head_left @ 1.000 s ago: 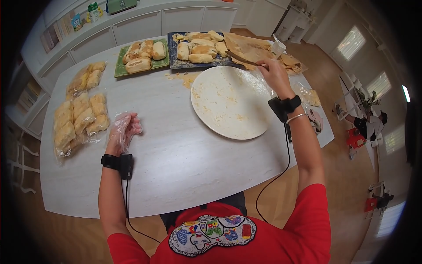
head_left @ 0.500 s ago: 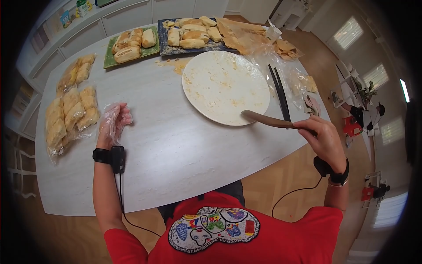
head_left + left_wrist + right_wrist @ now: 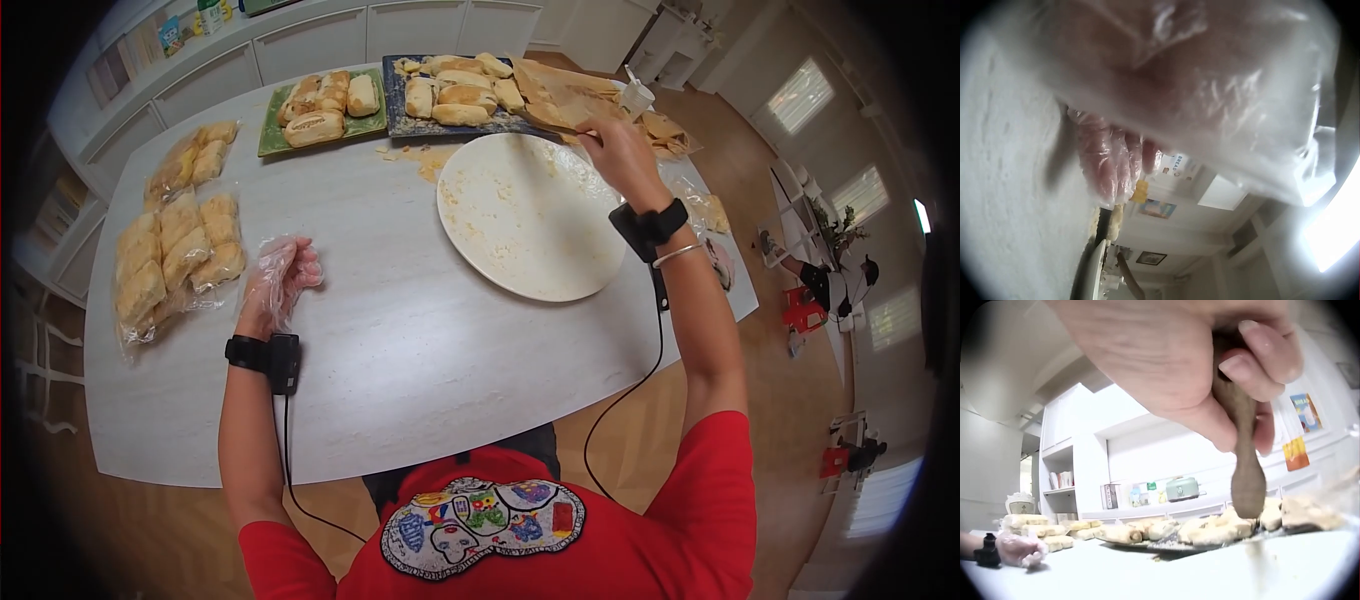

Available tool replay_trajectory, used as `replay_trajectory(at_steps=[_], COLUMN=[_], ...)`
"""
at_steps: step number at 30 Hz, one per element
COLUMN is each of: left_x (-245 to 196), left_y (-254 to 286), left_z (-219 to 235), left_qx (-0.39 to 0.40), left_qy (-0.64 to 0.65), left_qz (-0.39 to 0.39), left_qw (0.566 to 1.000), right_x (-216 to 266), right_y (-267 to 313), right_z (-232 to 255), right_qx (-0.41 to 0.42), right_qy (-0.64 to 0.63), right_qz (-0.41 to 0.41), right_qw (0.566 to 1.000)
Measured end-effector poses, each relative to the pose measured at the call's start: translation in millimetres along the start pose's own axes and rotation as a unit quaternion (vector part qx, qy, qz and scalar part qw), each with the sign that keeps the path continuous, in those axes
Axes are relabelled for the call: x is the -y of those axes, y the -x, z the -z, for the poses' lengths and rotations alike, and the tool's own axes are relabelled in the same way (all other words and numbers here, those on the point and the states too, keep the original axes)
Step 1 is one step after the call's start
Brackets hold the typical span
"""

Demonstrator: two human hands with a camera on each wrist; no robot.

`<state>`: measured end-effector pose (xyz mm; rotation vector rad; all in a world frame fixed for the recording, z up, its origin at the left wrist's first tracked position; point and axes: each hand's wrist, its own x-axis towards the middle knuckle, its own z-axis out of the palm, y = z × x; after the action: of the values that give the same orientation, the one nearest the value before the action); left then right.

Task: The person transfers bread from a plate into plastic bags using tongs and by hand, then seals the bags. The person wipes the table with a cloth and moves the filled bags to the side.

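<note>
My right hand [image 3: 628, 160] is over the far right edge of a large white plate [image 3: 560, 262] and grips a brown wooden spreading knife [image 3: 548, 124]. In the right wrist view the blade of the knife points down, its handle held between the curled fingers and thumb. Pale crumbs and smears cover the plate. My left hand [image 3: 284, 278], in a clear plastic glove, rests on the table with its fingers loosely curled, holding nothing. Bagged bread rolls [image 3: 185, 240] lie just beyond it to the left.
At the back stand a green plate [image 3: 270, 142] and a blue tray [image 3: 400, 126], both with filled bread rolls. Brown paper [image 3: 585, 88] and a white cup [image 3: 637, 97] are at the back right. Crumbs [image 3: 428, 160] lie beside the white plate.
My right hand swung with the knife to the plate's near right side, uncovering black tongs, then returned to its far right edge. My left hand stayed on the table.
</note>
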<state>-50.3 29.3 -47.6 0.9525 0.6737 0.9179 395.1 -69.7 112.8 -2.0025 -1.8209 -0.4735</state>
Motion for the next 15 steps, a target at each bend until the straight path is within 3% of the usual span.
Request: replay_trajectory(at_steps=[3,4,6,11,15], left_x=[0,1,1,1,2], left_y=[-2,-2,-3,-1,-3], left_z=[3,3,5,3,5], left_qx=[0.002,0.009,0.013,0.009,0.015], left_qy=[0.002,0.003,0.006,0.008,0.004], left_qz=[0.002,0.003,0.0,-0.002,-0.003], left_qw=[1.0,1.0,1.0,1.0,1.0], right_x=[-2,-9,-2,19,32], right_y=[7,18,50,131,155], right_z=[32,38,61,102,107], right_qx=[0.024,0.034,0.099,0.128,0.133], right_qy=[-0.036,-0.051,-0.039,-0.037,-0.04], right_qz=[-0.041,-0.019,-0.045,-0.071,-0.052], right_qw=[0.998,0.998,0.993,0.989,0.989])
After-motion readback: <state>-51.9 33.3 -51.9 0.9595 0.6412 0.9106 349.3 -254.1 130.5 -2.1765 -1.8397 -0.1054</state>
